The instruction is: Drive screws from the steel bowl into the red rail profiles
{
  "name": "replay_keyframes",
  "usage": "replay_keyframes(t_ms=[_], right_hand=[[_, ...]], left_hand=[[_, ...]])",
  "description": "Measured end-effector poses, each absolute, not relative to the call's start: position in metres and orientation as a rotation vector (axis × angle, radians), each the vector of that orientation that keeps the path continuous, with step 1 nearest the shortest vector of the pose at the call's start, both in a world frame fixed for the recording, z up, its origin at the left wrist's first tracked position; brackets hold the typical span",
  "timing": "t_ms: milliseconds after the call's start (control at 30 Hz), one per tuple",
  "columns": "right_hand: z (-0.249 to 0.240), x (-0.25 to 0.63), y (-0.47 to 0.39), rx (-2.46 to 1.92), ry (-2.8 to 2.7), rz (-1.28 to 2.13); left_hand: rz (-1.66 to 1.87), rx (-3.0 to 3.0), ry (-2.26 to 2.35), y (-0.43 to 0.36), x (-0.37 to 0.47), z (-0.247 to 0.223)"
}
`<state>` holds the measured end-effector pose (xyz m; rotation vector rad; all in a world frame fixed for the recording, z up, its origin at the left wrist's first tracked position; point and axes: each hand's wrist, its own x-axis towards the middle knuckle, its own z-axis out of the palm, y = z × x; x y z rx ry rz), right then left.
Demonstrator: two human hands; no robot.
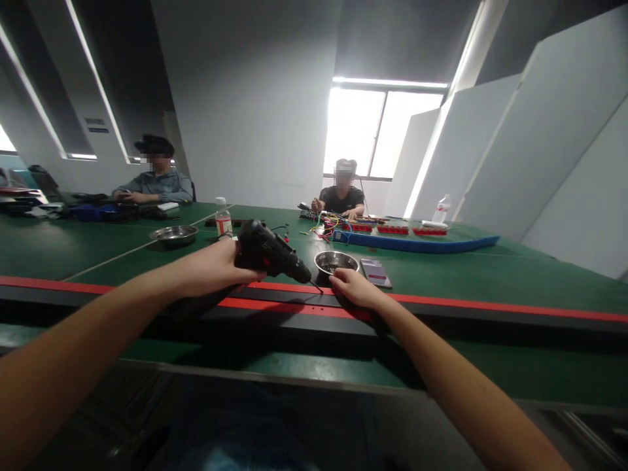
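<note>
My left hand [218, 265] is closed around a black cordless drill [269, 250]. The drill tilts down to the right, and its bit ends close to a long black and red bar [466, 317] lying across the table in front of me. Just right of the bit, my right hand [358, 288] hovers at or rests on the bar with curled fingertips; whatever they pinch, if anything, is too small to make out. Beyond those fingertips stands a round metal bowl [320, 265] with small dark pieces inside. Small holes show in the bar's red strip below the bit.
A phone-like flat object [377, 273] lies right of the bowl. Farther back are a blue strip [417, 243], red blocks [392, 229], coloured wires [321, 230], a bottle [223, 219] and a metal dish [174, 237]. Two people [343, 196] sit across the green table [515, 278].
</note>
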<state>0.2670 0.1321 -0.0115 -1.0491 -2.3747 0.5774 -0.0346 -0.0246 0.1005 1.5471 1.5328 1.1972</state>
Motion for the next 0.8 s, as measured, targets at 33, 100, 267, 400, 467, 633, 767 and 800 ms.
replay_keyframes(t_ms=[33,100,267,400,467,633,767,800], right_hand=[[-0.011,0.268,0.133,-1.063,-2.379,0.58],[-0.011,0.271,0.136,-1.107,-2.378,0.581],[-0.015,0.288,0.144,-1.199,-2.343,0.609],[-0.017,0.311,0.147,-1.212,-2.288,0.749],[-0.016,0.321,0.147,-1.206,-2.274,0.803],[-0.012,0.335,0.143,-1.241,-2.27,0.787],[-0.008,0.33,0.149,-1.251,-2.241,0.561],[-0.007,0.327,0.153,-1.25,-2.223,0.494]], left_hand=[[1.152,1.625,1.542,-0.027,-0.035,0.092],[1.121,1.722,1.565,-0.029,-0.036,0.076],[1.267,1.429,1.544,-0.023,-0.036,0.038],[1.385,1.063,1.262,-0.01,-0.029,0.018],[1.434,0.913,1.126,-0.006,-0.026,0.014],[1.46,0.82,1.045,-0.007,-0.024,0.01],[1.443,0.814,1.051,-0.006,-0.028,0.007],[1.436,0.817,1.056,-0.005,-0.028,0.006]])
